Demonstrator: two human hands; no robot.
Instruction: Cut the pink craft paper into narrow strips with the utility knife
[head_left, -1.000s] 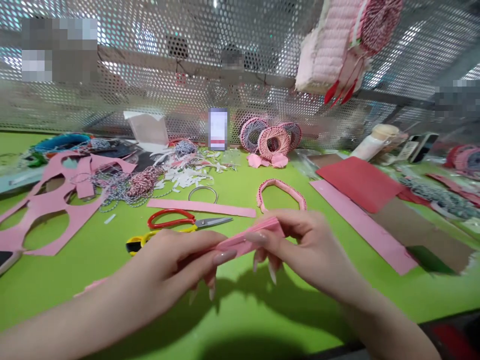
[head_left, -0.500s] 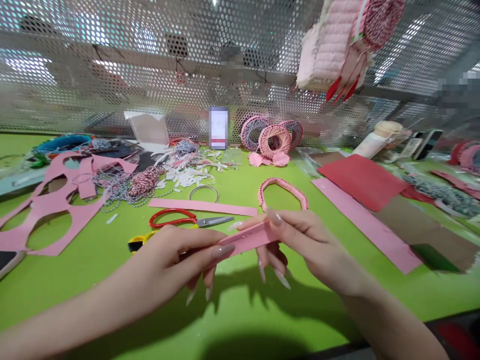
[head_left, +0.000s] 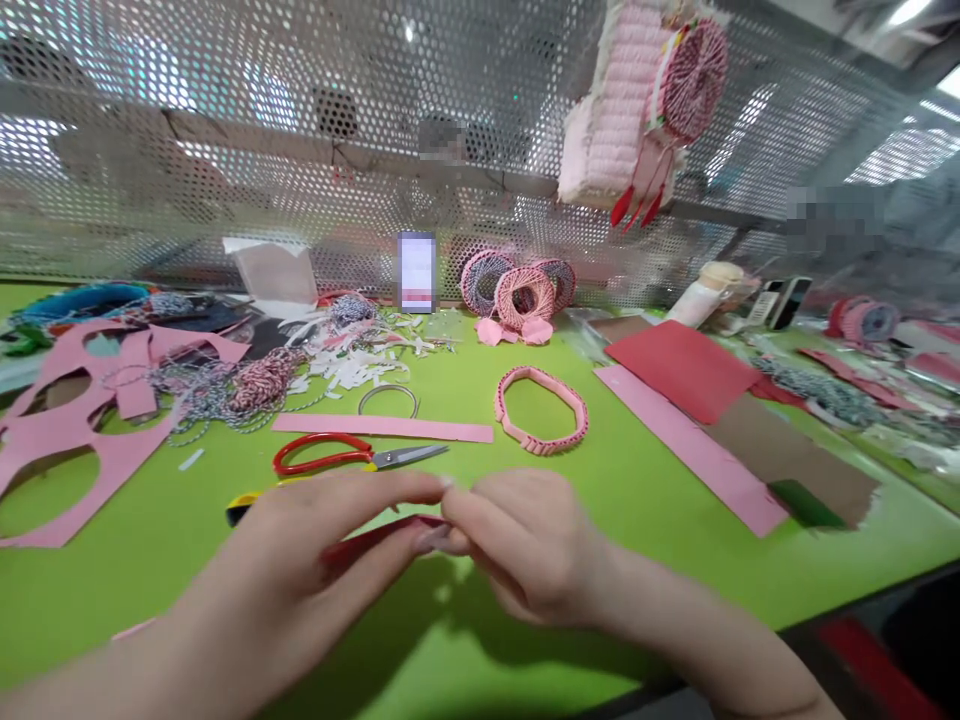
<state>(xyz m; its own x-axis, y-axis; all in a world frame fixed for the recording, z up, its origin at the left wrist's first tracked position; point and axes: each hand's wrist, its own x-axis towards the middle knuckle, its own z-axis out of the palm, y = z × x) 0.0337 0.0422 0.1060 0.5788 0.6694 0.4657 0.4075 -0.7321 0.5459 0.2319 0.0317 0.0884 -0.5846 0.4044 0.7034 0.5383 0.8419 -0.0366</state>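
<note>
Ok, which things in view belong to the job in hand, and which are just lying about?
Seem to belong:
pink strip, pinched between left hand and right hand
probably, being close by: flat strip, scissors, pink loop

Seem just lying about:
red sheet
white scraps
red-and-white cord
bottle

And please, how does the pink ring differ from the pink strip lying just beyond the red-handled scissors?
The pink ring curves round into a loop; the pink strip runs straight. The ring stands on its edge, while the strip lies flat. The ring has darker trim along its rim; the strip looks plain. Both rest on the green tabletop.
</note>
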